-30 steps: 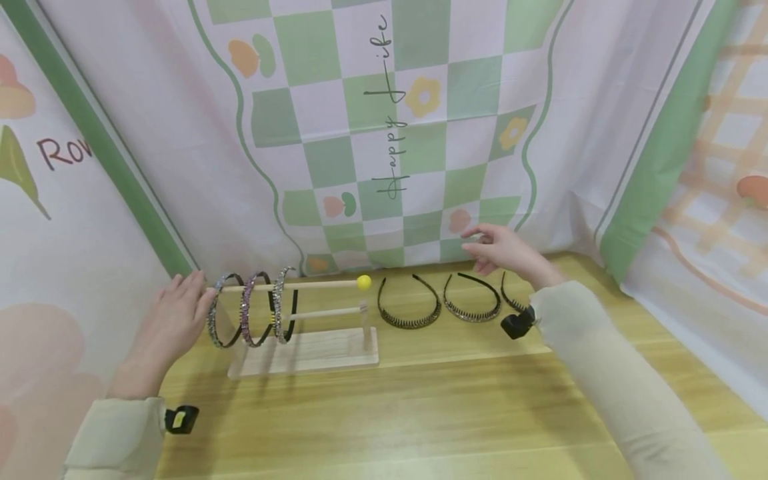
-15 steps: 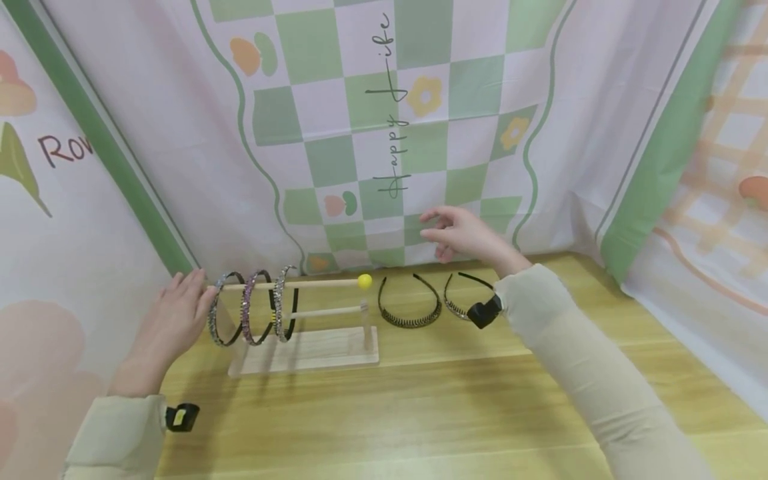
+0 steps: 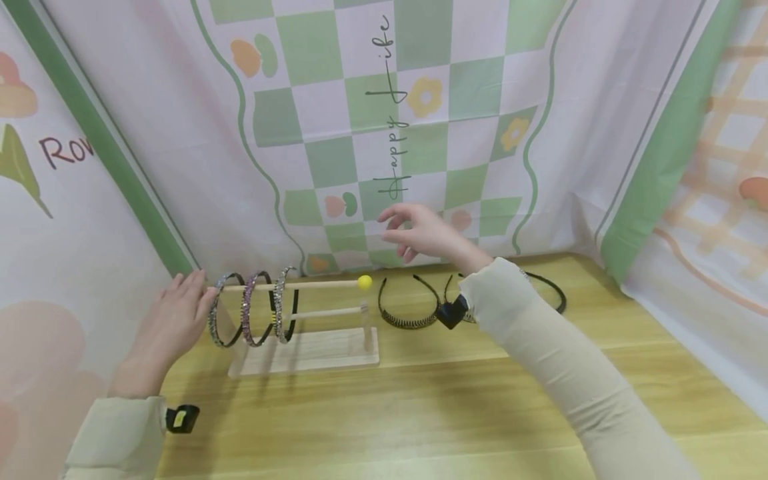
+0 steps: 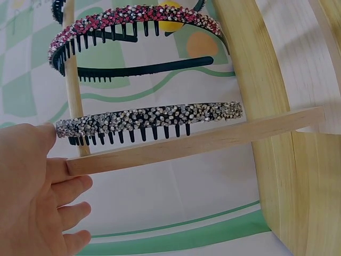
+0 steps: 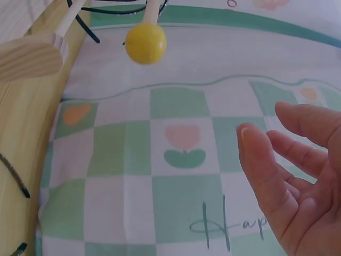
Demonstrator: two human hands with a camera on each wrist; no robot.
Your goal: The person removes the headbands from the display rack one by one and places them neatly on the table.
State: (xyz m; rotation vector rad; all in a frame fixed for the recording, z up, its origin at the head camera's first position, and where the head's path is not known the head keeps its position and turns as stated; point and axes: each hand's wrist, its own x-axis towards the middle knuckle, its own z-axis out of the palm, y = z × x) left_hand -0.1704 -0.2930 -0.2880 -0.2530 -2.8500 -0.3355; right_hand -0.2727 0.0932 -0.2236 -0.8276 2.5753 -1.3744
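Note:
At the left end of a wooden headband stand [image 3: 312, 353], my left hand [image 3: 171, 327] holds the top of the upright, its thumb and fingers on either side of it. Three rhinestone headbands hang on the upper rod: a silvery-blue one [image 3: 214, 320] by that hand, a purple-pink one [image 3: 247, 310] and a silver one [image 3: 279, 307]. In the left wrist view, the thumb lies against the nearest headband [image 4: 154, 117]. My right hand [image 3: 423, 232] hangs in the air right of the rod's yellow ball [image 3: 365, 283], its fingers loosely bent and holding nothing.
On the table right of the stand lies a toothed black headband [image 3: 410, 323]. Another headband is mostly behind my right wrist, and a third headband [image 3: 555, 287] shows past the sleeve. A checkered curtain [image 3: 372, 133] hangs behind the wooden table [image 3: 360, 420].
My right hand has moved left, from above the headbands on the table toward the yellow ball. The left hand and the hanging headbands have stayed put.

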